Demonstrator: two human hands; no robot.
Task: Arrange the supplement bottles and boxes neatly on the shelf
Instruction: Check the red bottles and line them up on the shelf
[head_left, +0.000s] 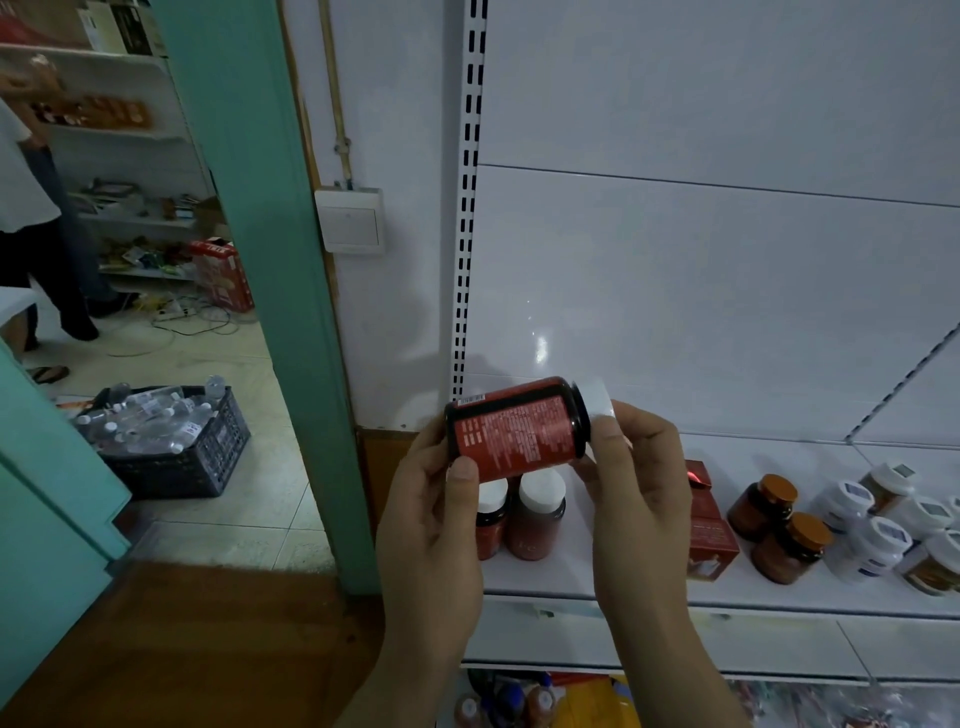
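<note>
A wall switch (349, 222) sits beside the teal doorframe (270, 234); beyond, a crate (179, 457) holds water bottles (150, 421).

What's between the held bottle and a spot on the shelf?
Directly under the held bottle, two white-capped bottles already stand at the shelf's left end. The red box stands further right. The bare strip between the bottles and the box looks free, though the right hand covers part of it.

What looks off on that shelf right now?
The red box leans, its top flap open, unlike the upright bottles beside it. The red-label bottle lies sideways, held above the shelf by the left hand and right hand. No spills visible.
</note>
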